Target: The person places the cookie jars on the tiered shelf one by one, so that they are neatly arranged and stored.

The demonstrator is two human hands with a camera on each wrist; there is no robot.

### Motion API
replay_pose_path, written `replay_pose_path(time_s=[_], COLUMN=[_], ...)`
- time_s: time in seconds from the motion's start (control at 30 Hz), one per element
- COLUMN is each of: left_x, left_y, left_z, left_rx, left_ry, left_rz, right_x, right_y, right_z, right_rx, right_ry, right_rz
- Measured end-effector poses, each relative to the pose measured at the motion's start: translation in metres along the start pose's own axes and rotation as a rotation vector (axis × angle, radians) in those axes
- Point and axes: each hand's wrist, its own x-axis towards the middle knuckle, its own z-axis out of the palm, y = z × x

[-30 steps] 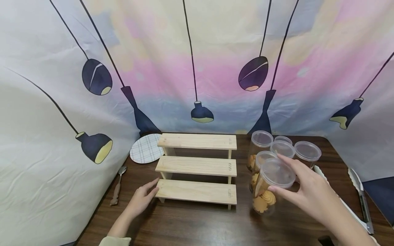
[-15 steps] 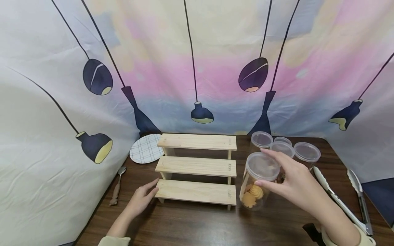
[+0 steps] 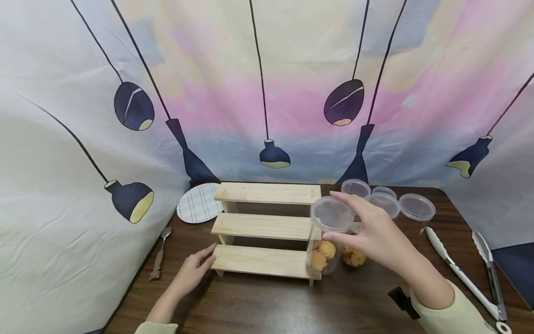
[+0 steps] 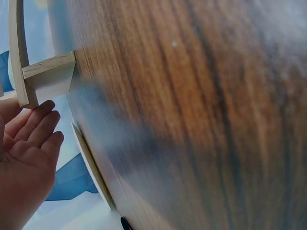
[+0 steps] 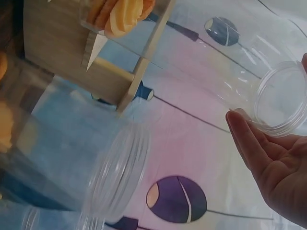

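The dark brown wood-grain table [image 3: 258, 306] bears everything, with the pale three-step wooden stand [image 3: 264, 260] as my landmark. Well to its right lie the splayed metal tongs [image 3: 462, 275]. At the left end of its lowest step, my left hand [image 3: 193, 271] pinches the plank's edge, presumably to steady it. My right hand [image 3: 377, 236] holds a clear, round, lidded plastic jar [image 3: 333, 214] by its top, thumb opposite fingers, probably so the body hangs free; it overlaps the stand's right end, but I can't tell whether they touch. Other clear lidded jars [image 3: 417, 207] bunch to the stand's right, within easy reach, I'd judge. A white checked oval plate [image 3: 198, 203] sits at its rear left, a wooden-handled spoon [image 3: 156, 264] further left. Smallest are the golden cookies [image 3: 326, 249] inside my jar.
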Motion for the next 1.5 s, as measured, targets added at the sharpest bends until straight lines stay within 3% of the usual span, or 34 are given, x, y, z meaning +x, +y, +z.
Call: replay_pose_path(time_s=[0.37,0.93,1.5], left_x=[0.001,0.001,0.000], left_y=[-0.003,0.004,0.001], left_z=[0.000,0.001,0.001], left_rx=[0.006,-0.011,0.000], left_ry=[0.019,0.010,0.003], left_rz=[0.016,-0.010,-0.008], right_x=[0.033,0.085,0.138], right_y=[-0.013,-0.042,-0.055], right_z=[0.014,0.027,0.052], right_rx=[0.041,0.146,0.208], right_ry=[0.019,-0.038,0.035], right_rz=[-0.102,-0.082,-0.123])
